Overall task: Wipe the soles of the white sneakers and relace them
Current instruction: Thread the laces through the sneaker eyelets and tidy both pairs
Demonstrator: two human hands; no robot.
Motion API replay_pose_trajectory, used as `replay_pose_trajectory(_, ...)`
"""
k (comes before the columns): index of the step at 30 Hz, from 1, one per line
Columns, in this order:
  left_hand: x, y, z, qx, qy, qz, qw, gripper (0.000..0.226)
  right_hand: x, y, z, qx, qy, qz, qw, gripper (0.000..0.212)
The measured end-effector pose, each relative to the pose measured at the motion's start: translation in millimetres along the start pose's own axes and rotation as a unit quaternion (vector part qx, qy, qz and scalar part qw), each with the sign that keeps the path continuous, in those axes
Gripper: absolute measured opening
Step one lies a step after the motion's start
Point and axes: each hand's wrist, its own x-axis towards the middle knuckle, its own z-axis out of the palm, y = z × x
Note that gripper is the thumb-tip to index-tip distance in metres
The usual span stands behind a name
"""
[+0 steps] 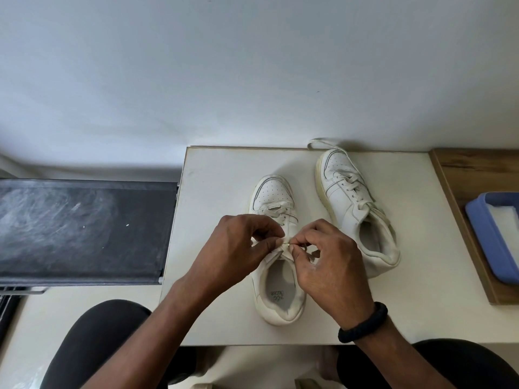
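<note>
**A:** Two white sneakers, both upright, soles down. The near sneaker (271, 193) sits centre frame with its perforated toe pointing up the picture and its heel toward the bottom edge.

**B:** Its near lace (276, 213) shows across the lowest eyelets. The collar's wide open, printed insole on view.

**A:** The far sneaker (348, 203) is right of centre and higher, angled, toe toward upper left.

**B:** That one's criss-crossed up to the collar. The far lace (354, 188) has a loose end trailing past the toe, and the sole edge is yellowed.
</note>
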Motion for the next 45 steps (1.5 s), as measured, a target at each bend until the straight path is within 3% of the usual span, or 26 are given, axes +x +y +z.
replay_pose_trajectory(22, 0.0, -2.4, -0.8, 0.012, -0.034, 0.094, 0.995, 0.013, 5.0, 4.4, -1.5, 0.007, -0.022, -0.039, 0.999, 0.004)
replay_pose_trajectory(45, 2.0, -2.7, -4.2, 0.04, -0.057, 0.087, 0.994, 0.012, 13.9, 17.1, -34.6, 0.014, -0.079, -0.006, 0.997, 0.009)
